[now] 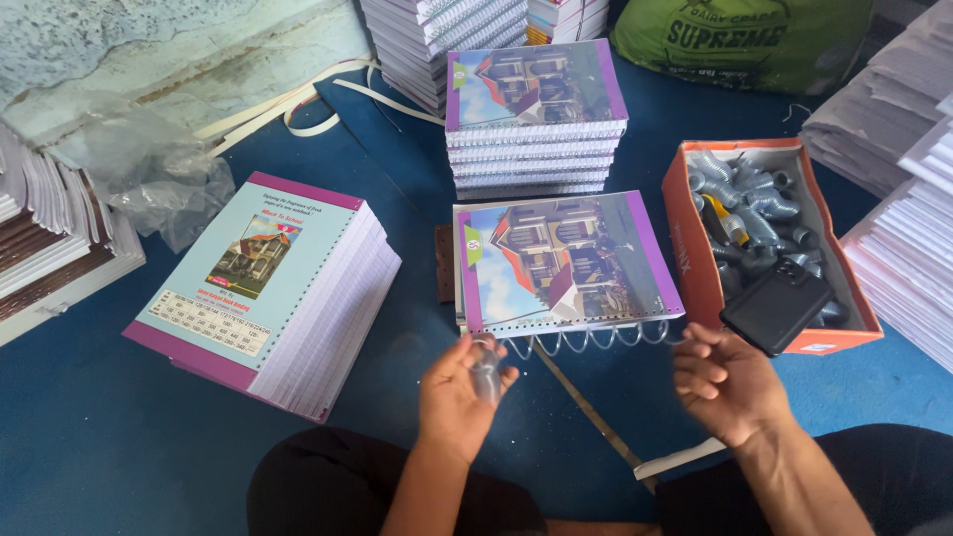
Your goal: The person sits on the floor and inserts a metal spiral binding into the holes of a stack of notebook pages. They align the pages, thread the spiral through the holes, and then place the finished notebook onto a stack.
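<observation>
Covering the blue surface are notebook stacks, an orange box at right, a green sack upper right. Centre frame, the notebook trails its wire spiral. The left hand grips a clear coil piece; the right hand curls loosely beside the spiral's end, holding nothing.

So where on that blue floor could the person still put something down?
Bare blue floor shows at the lower left, beside the unbound stack of purple-edged pages, and in a narrow strip between that stack and the notebook with the house-picture cover. The right is crowded: the orange cardboard box of clear plastic coils and white paper stacks.
</observation>
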